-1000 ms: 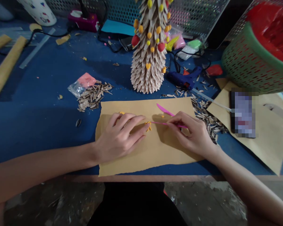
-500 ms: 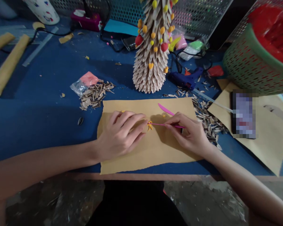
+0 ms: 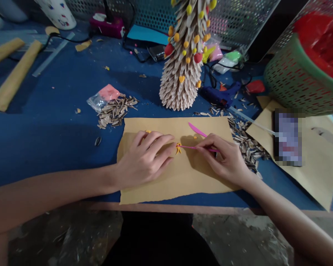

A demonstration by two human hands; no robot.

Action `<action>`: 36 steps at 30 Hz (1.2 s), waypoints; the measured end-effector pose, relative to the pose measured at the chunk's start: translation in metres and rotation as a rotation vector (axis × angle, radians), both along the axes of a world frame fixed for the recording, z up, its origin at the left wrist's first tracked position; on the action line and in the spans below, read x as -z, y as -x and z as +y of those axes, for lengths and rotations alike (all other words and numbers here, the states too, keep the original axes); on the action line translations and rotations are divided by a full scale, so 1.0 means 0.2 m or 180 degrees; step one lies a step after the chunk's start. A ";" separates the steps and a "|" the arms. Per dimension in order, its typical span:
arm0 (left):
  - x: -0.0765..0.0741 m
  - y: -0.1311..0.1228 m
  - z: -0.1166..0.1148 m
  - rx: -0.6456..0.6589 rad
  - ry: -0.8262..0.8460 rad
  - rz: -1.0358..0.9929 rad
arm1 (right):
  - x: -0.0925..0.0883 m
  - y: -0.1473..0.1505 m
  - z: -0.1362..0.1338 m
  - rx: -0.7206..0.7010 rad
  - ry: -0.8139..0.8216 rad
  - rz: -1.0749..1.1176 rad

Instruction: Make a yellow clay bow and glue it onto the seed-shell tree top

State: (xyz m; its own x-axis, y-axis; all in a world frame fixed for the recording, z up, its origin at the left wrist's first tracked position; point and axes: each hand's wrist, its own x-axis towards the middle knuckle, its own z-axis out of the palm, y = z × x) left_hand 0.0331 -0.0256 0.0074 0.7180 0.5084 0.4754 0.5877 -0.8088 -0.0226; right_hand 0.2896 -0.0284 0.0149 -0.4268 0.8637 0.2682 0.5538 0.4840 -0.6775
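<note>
1. the right hand (image 3: 224, 159) is closed on a thin pink tool (image 3: 188, 147), whose tip is laid on a small orange bow-like piece (image 3: 178, 149) on the brown paper (image 3: 177, 181).
2. the left hand (image 3: 147, 159) is placed palm down, fingertips right beside that piece; whether it is pinched cannot be told.
3. the piece could be torn or flattened if the tool is pressed too hard, or dragged aside if it is poorly steadied.
4. a pink knife (image 3: 196, 129) is set close by the right hand and could be knocked.
5. red plastic (image 3: 319, 44) is held in the green basket (image 3: 296, 81); pink material (image 3: 109, 92) is kept in a clear bag (image 3: 95, 103); the inside of the white cup (image 3: 61, 14) is not shown.
</note>
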 end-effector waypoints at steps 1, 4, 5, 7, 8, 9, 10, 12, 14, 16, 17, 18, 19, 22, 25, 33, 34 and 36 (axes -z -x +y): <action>0.00 0.00 0.00 -0.0001 0.0006 -0.0001 | 0.00 0.00 0.00 0.0024 0.0037 0.0021; 0.00 0.00 0.00 -0.0009 0.0017 -0.0025 | 0.01 -0.01 0.00 0.0099 0.0150 0.0062; 0.00 0.00 0.00 -0.0011 0.0019 -0.0032 | 0.01 -0.01 0.00 0.0107 0.0168 0.0059; 0.01 0.00 0.00 -0.0008 0.0014 -0.0044 | 0.01 0.00 0.00 0.0099 0.0163 0.0029; 0.01 0.00 0.00 -0.0001 0.0015 -0.0045 | 0.01 0.00 0.00 0.0094 0.0145 0.0011; 0.01 0.00 0.00 0.0005 0.0018 -0.0047 | 0.01 0.00 0.00 0.0092 0.0129 -0.0009; 0.01 0.00 0.00 0.0009 0.0026 -0.0049 | 0.01 0.00 0.00 0.0094 0.0119 -0.0022; 0.01 0.00 0.00 0.0005 0.0030 -0.0066 | 0.01 0.00 0.00 0.0117 0.0131 -0.0005; 0.01 0.00 0.00 -0.0002 0.0018 -0.0074 | 0.01 0.00 0.00 0.0151 0.0211 0.0045; 0.02 0.00 0.00 -0.0002 0.0001 -0.0083 | 0.01 -0.01 0.01 0.0169 0.0309 0.0100; 0.02 0.00 0.00 -0.0002 0.0001 -0.0084 | 0.00 -0.01 0.01 0.0163 0.0340 0.0114; 0.02 0.00 0.00 -0.0002 0.0003 -0.0088 | 0.00 -0.01 0.01 0.0147 0.0356 0.0119; 0.02 0.00 0.00 0.0000 0.0002 -0.0093 | 0.00 -0.01 0.01 0.0129 0.0357 0.0119; 0.02 0.00 0.00 -0.0002 -0.0024 -0.0085 | 0.00 -0.01 0.01 0.0110 0.0359 0.0118; 0.02 -0.01 0.00 -0.0002 -0.0032 -0.0062 | 0.00 -0.01 0.01 0.0137 0.0388 0.0127; 0.02 -0.01 0.00 -0.0020 -0.0052 -0.0058 | 0.00 -0.02 0.01 0.0169 0.0358 0.0120; 0.02 -0.01 0.00 -0.0014 -0.0055 -0.0060 | 0.00 -0.02 0.01 0.0180 0.0385 0.0127; 0.02 -0.01 0.00 -0.0004 -0.0053 -0.0073 | 0.01 -0.02 0.00 0.0207 0.0445 0.0147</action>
